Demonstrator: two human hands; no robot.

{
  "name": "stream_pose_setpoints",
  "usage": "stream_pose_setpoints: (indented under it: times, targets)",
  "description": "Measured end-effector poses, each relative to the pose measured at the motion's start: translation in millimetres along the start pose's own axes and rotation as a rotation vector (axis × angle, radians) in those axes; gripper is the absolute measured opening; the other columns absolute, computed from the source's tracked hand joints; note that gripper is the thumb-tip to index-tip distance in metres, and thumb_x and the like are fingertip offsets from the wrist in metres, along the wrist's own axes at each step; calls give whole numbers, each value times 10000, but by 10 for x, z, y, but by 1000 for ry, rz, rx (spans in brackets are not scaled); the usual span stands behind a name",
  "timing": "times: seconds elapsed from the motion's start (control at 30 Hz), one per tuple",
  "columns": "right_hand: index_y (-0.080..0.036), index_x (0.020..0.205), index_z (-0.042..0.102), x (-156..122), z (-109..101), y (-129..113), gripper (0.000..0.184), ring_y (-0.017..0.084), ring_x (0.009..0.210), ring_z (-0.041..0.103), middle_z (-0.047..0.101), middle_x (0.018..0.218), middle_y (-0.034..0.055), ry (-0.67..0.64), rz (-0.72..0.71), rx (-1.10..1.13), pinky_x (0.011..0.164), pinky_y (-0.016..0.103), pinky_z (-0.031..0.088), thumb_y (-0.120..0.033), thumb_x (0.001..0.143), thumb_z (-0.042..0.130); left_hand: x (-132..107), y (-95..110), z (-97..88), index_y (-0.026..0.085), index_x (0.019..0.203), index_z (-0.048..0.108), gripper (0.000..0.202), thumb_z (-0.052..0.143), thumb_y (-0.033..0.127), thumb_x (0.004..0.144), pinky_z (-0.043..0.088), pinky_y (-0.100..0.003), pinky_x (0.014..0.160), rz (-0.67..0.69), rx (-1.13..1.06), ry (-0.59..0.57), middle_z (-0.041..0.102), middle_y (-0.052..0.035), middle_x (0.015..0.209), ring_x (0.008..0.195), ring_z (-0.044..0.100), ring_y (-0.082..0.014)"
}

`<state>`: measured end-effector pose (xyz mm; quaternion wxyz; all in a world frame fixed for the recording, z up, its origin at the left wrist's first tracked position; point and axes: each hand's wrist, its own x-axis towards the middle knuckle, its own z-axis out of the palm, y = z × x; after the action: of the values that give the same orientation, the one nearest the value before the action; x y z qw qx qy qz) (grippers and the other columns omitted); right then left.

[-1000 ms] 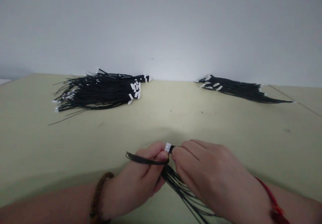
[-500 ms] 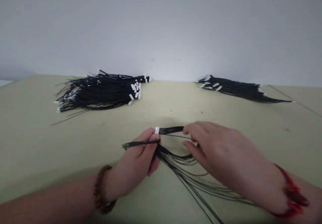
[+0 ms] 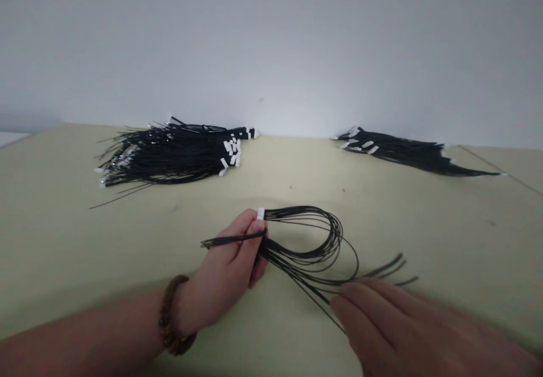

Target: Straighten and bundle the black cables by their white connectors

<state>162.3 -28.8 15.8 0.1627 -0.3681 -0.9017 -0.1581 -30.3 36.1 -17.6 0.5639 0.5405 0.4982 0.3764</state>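
My left hand (image 3: 231, 267) is closed in a pinch on a bundle of thin black wires (image 3: 314, 247) that ends in a small white connector (image 3: 260, 213) at my fingertips. The wires curve out to the right in a loop and run back under the hand; a short black tail sticks out to the left. My right hand (image 3: 394, 323) lies low at the front right with its fingers stretched flat, the fingertips on the loose wire ends. A brown bead bracelet (image 3: 172, 323) sits on my left wrist.
A big heap of black wires with white connectors (image 3: 169, 154) lies at the back left of the pale yellow-green table (image 3: 85, 241). A smaller heap of the same wires (image 3: 403, 152) lies at the back right, near the grey wall.
My right hand let go near the connector and slid back and down to the front right along the wires. The wires now bow out in a wide loop. The left hand stayed put.
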Motion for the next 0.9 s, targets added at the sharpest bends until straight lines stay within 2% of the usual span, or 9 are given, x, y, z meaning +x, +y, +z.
stream_pose_setpoints:
  times: [0.13, 0.27, 0.4, 0.57, 0.67, 0.77, 0.9]
  targets:
    - [-185, 591, 503, 67, 47, 9, 242, 162, 426, 458, 589, 577, 47, -10, 17, -17, 411, 298, 348, -12, 545, 341, -8, -19, 7, 190, 665, 398, 369, 394, 527, 816, 245, -75, 326, 18, 7, -31, 371, 96, 413, 349, 330, 0]
    - [-172, 674, 574, 92, 143, -25, 295, 167, 503, 525, 628, 688, 52, -121, 32, 77, 455, 292, 410, 7, 585, 357, -20, -27, 21, 186, 674, 404, 364, 376, 514, 829, 243, -71, 343, 24, -5, -89, 382, 93, 409, 351, 328, 6]
    - [-193, 848, 631, 262, 113, -50, 337, 177, 617, 587, 642, 763, 13, -244, 211, 259, 548, 306, 463, -15, 655, 418, -41, -29, 16, 179, 668, 394, 373, 351, 506, 840, 234, -72, 348, 53, 15, -174, 386, 90, 402, 348, 311, 11]
    - [-225, 788, 633, 422, 15, 29, 201, 155, 716, 593, 638, 779, -25, -364, 392, 514, 661, 298, 453, -160, 826, 447, -54, -60, -4, 191, 721, 383, 339, 310, 494, 856, 216, -93, 349, 101, -11, -269, 354, 103, 406, 340, 280, 6]
    - [-242, 803, 635, 442, 6, 62, 199, 99, 739, 585, 644, 809, -68, -331, 398, 691, 688, 230, 421, -159, 847, 459, -67, -54, -19, 189, 707, 377, 327, 302, 464, 868, 238, -99, 371, 139, -3, -285, 371, 96, 436, 366, 301, 7]
    - [-240, 795, 633, 448, 28, 54, 219, 35, 645, 555, 633, 732, -98, -263, 355, 847, 617, 160, 372, -90, 820, 475, -90, -32, -35, 187, 718, 385, 318, 293, 449, 874, 244, -108, 385, 120, 31, -327, 393, 88, 455, 385, 320, 3]
    - [-184, 649, 581, 455, 77, 12, 174, 46, 511, 439, 546, 577, -74, -251, 377, 756, 509, 185, 303, -76, 750, 490, -100, -12, -37, 190, 715, 374, 322, 310, 469, 861, 229, -113, 376, 86, 11, -379, 380, 89, 455, 383, 308, 0]
